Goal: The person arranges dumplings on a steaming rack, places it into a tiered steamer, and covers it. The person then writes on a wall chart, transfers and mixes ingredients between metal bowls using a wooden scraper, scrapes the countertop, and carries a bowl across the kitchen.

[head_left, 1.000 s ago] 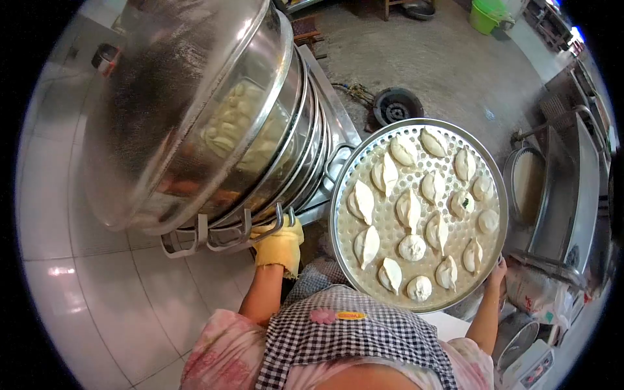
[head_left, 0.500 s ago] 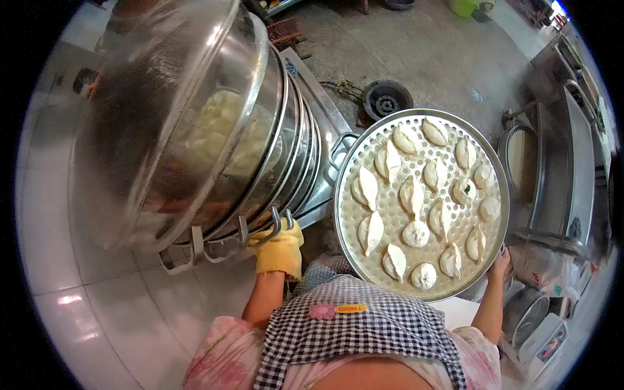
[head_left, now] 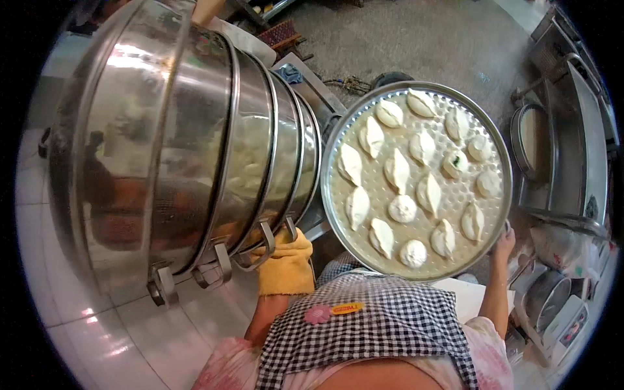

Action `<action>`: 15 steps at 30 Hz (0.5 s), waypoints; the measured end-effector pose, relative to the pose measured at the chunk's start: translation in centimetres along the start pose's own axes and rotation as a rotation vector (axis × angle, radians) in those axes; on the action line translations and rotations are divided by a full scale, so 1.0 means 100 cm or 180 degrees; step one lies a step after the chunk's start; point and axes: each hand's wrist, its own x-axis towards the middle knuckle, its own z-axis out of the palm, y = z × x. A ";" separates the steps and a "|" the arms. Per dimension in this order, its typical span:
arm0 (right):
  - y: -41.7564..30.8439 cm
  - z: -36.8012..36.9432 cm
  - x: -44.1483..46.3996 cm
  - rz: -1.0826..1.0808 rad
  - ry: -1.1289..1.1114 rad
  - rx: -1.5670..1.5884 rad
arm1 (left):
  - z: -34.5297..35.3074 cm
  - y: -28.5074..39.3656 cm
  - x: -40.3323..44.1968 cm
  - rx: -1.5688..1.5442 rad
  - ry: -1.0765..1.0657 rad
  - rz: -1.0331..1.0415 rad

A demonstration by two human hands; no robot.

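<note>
A round perforated steamer tray (head_left: pixel 426 273) bears several white dough pieces, some pleated crescents such as this dumpling (head_left: pixel 397 170), others round like this bun (head_left: pixel 413 253). My right hand (head_left: pixel 503 246) is closed on the tray's near right rim, by its handle. On the left stands a tall stack of shiny metal steamer tiers (head_left: pixel 195 156) with paired side handles. My left hand (head_left: pixel 286 265), in a thick yellow glove, is closed at a lower handle (head_left: pixel 290 227) of the stack. Its fingertips are partly hidden behind the metal.
Another person's forearm (head_left: pixel 207 9) and pale sleeve (head_left: pixel 244 42) show behind the stack. A blue cloth (head_left: pixel 288 73) lies on the metal counter beyond. At right are a metal sink unit (head_left: pixel 578 156), a round pan (head_left: pixel 534 143) and a white scale (head_left: pixel 565 330).
The steamer stack sits differently in view, and its blurred top tier is now sharp. The tray has shifted slightly up and left. Another person's arm has appeared behind the stack.
</note>
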 end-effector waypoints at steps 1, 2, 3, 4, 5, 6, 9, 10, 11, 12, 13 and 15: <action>0.020 0.000 0.004 0.0030 -0.0055 0.0003 | 0.009 -0.001 -0.019 -0.0041 -0.0058 -0.0076; 0.033 -0.006 0.008 0.0060 -0.0117 -0.0001 | 0.024 -0.003 -0.035 -0.0087 -0.0101 -0.0113; 0.032 -0.005 0.003 0.0166 -0.0160 0.0075 | 0.052 -0.008 -0.036 -0.0221 -0.0137 -0.0081; 0.014 -0.002 -0.012 0.0524 -0.0494 0.0274 | 0.061 -0.001 -0.055 -0.0249 -0.0151 -0.0127; -0.004 0.002 -0.027 0.0898 -0.0810 0.0433 | 0.069 0.003 -0.066 -0.0241 -0.0167 -0.0122; -0.023 0.005 -0.042 0.1302 -0.1300 0.0706 | 0.077 0.008 -0.077 -0.0269 -0.0181 -0.0137; -0.031 0.031 -0.085 0.1892 -0.2287 0.1130 | 0.095 0.022 -0.092 -0.0284 -0.0166 -0.0100; -0.045 0.104 -0.108 0.2031 -0.2606 0.1075 | 0.085 0.010 -0.058 -0.0295 -0.0208 -0.0057; -0.052 0.121 -0.126 0.2124 -0.2710 0.1186 | 0.089 0.010 -0.061 -0.0291 -0.0220 -0.0042; -0.052 0.139 -0.143 0.2204 -0.2818 0.1308 | 0.093 0.013 -0.059 -0.0284 -0.0209 -0.0013; -0.062 0.159 -0.163 0.2355 -0.2691 0.1426 | 0.088 0.015 -0.059 -0.0280 -0.0214 0.0013; -0.072 0.202 -0.191 0.2404 -0.2582 0.1490 | 0.080 0.022 -0.054 -0.0259 -0.0232 0.0050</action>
